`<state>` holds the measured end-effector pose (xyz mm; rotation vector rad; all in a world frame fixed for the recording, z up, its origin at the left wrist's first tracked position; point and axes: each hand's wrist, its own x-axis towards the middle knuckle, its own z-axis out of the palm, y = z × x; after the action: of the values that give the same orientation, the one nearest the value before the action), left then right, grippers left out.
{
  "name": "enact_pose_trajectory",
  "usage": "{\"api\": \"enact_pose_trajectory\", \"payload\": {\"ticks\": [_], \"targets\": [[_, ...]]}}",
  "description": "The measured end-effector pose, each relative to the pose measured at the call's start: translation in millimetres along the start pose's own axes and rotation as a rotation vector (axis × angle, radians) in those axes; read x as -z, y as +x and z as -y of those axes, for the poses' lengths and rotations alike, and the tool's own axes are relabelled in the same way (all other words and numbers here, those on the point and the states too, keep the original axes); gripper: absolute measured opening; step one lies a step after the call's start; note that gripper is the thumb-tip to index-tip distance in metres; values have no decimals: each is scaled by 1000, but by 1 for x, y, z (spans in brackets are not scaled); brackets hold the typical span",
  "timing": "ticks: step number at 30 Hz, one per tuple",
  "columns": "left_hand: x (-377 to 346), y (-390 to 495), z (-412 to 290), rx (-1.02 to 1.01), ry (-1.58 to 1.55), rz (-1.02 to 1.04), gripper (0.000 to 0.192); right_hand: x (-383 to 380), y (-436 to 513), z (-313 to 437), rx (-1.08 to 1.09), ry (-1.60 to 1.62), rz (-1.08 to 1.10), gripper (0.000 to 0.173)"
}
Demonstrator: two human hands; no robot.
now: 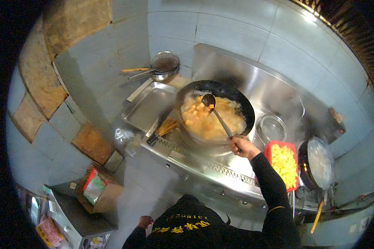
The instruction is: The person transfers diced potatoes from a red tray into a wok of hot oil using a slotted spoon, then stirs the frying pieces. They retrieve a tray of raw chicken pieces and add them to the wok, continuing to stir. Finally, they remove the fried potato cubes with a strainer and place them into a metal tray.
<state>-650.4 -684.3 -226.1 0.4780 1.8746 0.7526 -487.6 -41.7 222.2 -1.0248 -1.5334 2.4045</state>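
My right hand (243, 147) grips the handle of a metal ladle (222, 122). The ladle's dark bowl rests in a large black wok (248, 114), among golden cut chunks (194, 114) in foaming, bubbling liquid. Steam blurs part of the wok's contents. Close to my right forearm sits a red plastic basket (296, 183) heaped with pale yellow cut pieces (283, 165), which look like potato. Low beside my body hangs my left hand (146, 221), away from the stove; its fingers look curled, but their inner side is hidden. I wear a black apron (187, 214) bearing writing.
Left of the wok lie a bamboo wok brush (165, 127) and a stainless steel tray (137, 109). Behind them, a strainer (165, 62) tops a metal bowl (162, 76). A round strainer (271, 128) and a second wok (305, 165) stand at right. A plastic bottle (124, 140) is at the stove's left end.
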Motion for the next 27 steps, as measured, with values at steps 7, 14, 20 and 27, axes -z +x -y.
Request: {"api": "enact_pose_trajectory", "payload": {"ticks": [7, 14, 20, 27], "targets": [[2, 47, 1, 231, -769, -27, 23, 40, -45, 20, 121, -344, -286, 6], [-9, 44, 33, 182, -1471, 189, 28, 82, -70, 6, 109, -728, -450, 19], [-11, 14, 34, 112, -796, 28, 28, 52, -43, -41, -83, -104, -284, 8], [-40, -17, 25, 150, -891, -128, 29, 24, -5, -63, -115, 303, -80, 16]]}}
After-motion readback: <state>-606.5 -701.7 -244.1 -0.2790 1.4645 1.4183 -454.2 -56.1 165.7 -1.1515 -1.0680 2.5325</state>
